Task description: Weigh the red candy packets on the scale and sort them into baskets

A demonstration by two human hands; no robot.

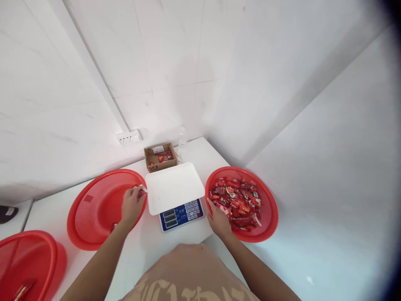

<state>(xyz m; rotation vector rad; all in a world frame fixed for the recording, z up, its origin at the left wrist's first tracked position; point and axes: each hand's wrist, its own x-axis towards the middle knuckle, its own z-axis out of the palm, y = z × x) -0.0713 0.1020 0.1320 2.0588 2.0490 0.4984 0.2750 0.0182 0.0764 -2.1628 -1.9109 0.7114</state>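
My left hand [132, 204] is closed on a small red-and-white packet [142, 191], held over the right side of a red plastic basket [78, 225]. Only part of that packet shows past the fingers. On the other side, my right hand [219, 220] grips the near left rim of a second red basket [273, 209]. Many small red wrapped packets [239, 200] fill its bottom. Between the two baskets stands a digital scale [180, 217] with a blue keypad panel. Its white tray [173, 188] sits tilted on top and carries no packets.
Behind the scale, a small cardboard box [153, 167] holds a few red packets, with a clear bottle [182, 137] beside it. Another red basket [50, 255] stands at the lower left. A wall socket [128, 137] is above the table, and walls close off the back and right.
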